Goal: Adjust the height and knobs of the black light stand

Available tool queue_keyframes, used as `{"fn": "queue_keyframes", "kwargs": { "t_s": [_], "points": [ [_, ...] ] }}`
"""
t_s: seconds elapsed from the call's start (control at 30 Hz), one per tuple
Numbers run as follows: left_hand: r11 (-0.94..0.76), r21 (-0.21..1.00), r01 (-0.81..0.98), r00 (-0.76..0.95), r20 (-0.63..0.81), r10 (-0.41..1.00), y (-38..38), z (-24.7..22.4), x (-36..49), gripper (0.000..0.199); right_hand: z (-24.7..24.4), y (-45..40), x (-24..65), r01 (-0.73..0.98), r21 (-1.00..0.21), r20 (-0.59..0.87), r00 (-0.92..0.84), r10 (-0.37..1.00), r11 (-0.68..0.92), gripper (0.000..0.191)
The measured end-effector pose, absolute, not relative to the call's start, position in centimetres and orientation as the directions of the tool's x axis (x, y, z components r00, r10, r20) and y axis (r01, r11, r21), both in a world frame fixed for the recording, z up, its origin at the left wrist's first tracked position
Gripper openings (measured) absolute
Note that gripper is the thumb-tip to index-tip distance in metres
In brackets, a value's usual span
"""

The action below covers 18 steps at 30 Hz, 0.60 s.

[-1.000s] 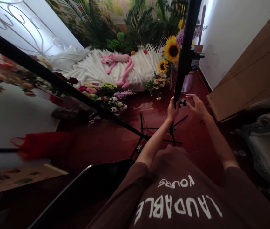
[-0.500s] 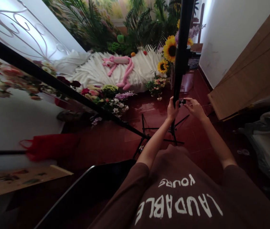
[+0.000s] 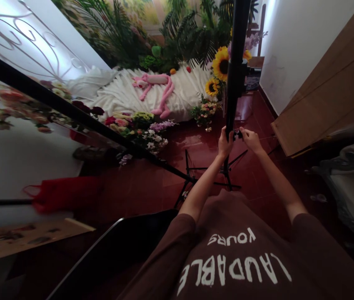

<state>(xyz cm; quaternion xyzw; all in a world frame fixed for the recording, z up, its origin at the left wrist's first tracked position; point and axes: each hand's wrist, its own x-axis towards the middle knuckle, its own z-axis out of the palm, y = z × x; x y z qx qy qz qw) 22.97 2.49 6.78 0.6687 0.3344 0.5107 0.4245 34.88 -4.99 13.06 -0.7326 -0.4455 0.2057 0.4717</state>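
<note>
A black light stand pole (image 3: 235, 91) rises upright in front of me, its legs spread on the red floor. My left hand (image 3: 225, 143) is wrapped round the pole at its lower part. On the pole's right side sticks out a small black knob (image 3: 237, 135). My right hand (image 3: 251, 139) pinches this knob between thumb and fingers, the other fingers curled in. The pole's upper end runs out of view at the top.
A second black pole (image 3: 71, 109) slants across the left. Behind stands a bed with white cloth (image 3: 117, 89), a pink plush toy (image 3: 158, 79) and flowers (image 3: 155, 139) at its edge. Brown boards (image 3: 327, 91) lean at the right. A red bag (image 3: 55, 193) lies left.
My right hand's fingers have closed in on the knob and curled more. My left hand stays round the pole. The view has shifted slightly.
</note>
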Motion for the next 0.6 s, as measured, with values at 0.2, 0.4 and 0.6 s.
{"fn": "queue_keyframes", "kwargs": {
  "t_s": [0.2, 0.4, 0.6],
  "points": [
    [-0.442, 0.897, 0.009, 0.259, 0.425, 0.867, 2.5, 6.6, 22.9, 0.052, 15.2, -3.6, 34.6, -0.247, -0.839, -0.541, 0.28, 0.793, -0.485, 0.051],
    [-0.422, 0.906, 0.023, 0.283, 0.399, 0.872, 2.3, 7.0, 22.7, 0.057, 16.3, -3.9, 34.8, -0.626, -0.598, -0.645, 0.004, 0.764, -0.501, 0.048],
    [-0.435, 0.9, 0.026, 0.353, 0.399, 0.846, 1.9, 6.0, 21.2, 0.057, 13.8, -4.7, 32.8, -0.595, -0.747, -0.51, 0.229, 0.829, -0.296, 0.042]
  ]
}}
